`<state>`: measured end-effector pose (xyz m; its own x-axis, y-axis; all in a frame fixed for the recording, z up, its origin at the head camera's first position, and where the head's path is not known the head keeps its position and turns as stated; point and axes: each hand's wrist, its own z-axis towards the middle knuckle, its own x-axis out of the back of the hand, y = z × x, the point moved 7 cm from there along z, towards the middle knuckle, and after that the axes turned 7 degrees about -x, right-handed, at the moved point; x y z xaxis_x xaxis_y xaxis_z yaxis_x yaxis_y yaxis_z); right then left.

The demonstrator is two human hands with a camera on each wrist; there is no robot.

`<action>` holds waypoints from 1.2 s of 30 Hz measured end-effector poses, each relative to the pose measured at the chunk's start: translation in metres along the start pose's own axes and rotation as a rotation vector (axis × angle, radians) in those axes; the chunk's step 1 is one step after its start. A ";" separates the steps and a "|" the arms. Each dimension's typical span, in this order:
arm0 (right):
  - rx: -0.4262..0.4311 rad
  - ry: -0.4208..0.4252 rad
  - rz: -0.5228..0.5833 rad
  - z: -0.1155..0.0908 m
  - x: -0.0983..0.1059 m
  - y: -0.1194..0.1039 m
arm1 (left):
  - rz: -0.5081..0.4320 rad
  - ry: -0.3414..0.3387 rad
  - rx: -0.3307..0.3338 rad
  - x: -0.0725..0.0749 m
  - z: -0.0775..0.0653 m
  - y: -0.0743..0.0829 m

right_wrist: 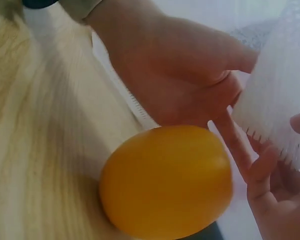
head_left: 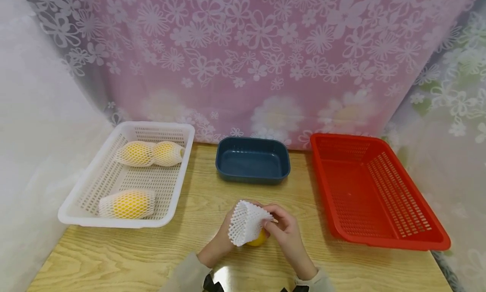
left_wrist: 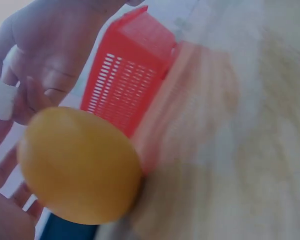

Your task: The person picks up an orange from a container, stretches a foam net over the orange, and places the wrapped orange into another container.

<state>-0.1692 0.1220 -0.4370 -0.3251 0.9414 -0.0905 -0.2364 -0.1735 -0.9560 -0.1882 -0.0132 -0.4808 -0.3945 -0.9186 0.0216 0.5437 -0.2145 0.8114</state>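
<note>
A white foam net sleeve (head_left: 246,224) is held up between my two hands over the table. My right hand (head_left: 285,231) pinches its narrow end between thumb and fingers. Behind the sleeve, my left hand (right_wrist: 180,65) has its thumb and fingers around it; the net hides the fingertips in the head view. Just below both hands, a smooth, bare orange-yellow fruit (right_wrist: 165,182) rests on the wooden table (head_left: 205,195). The same fruit (left_wrist: 80,165) shows large in the left wrist view, apart from the fingers there.
On the left stands a white basket (head_left: 176,186) with several yellow fruits (head_left: 133,204) in foam nets. A dark blue bin (head_left: 252,178) stands at the back middle. To the right is a red basket (head_left: 322,190) with nothing visible inside. A floral curtain (head_left: 243,64) hangs behind.
</note>
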 end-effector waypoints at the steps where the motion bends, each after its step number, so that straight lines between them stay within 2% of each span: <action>1: 0.019 -0.004 -0.009 0.000 -0.001 -0.003 | 0.017 -0.021 -0.038 -0.001 0.004 0.005; 3: 0.059 -0.014 -0.021 0.000 -0.004 -0.008 | 0.124 -0.053 -0.124 -0.002 0.007 0.018; 6: 0.118 -0.029 -0.044 0.000 -0.008 -0.017 | 0.298 -0.072 -0.190 -0.002 0.011 0.035; 8: 0.153 -0.029 -0.065 0.000 -0.010 -0.022 | 0.323 -0.071 -0.217 -0.004 0.013 0.042; 11: 0.153 -0.007 -0.086 0.000 -0.011 -0.026 | 0.283 -0.055 -0.252 -0.005 0.015 0.050; 13: 0.126 0.006 -0.068 0.000 -0.011 -0.027 | 0.229 -0.041 -0.261 -0.006 0.019 0.062; 18: 0.067 -0.004 -0.021 0.000 -0.011 -0.029 | 0.108 -0.017 -0.218 -0.006 0.021 0.068; 20: 0.056 -0.010 -0.017 0.000 -0.011 -0.030 | 0.073 -0.008 -0.199 -0.005 0.018 0.060; 22: 0.038 -0.009 0.007 -0.001 -0.010 -0.030 | 0.034 -0.001 -0.183 -0.004 0.018 0.060; 27: 0.087 -0.038 0.053 -0.001 -0.011 -0.035 | -0.086 -0.001 -0.147 -0.005 0.018 0.060; 30: 0.110 -0.070 0.064 0.000 -0.012 -0.036 | -0.121 -0.012 -0.135 -0.006 0.018 0.060; 36: 0.105 -0.129 -0.004 0.000 -0.013 -0.031 | -0.122 -0.030 -0.197 -0.006 0.018 0.061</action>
<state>-0.1572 0.1149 -0.4062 -0.4372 0.8983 -0.0433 -0.3305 -0.2053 -0.9212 -0.1660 -0.0147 -0.4214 -0.4862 -0.8724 -0.0499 0.6238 -0.3865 0.6793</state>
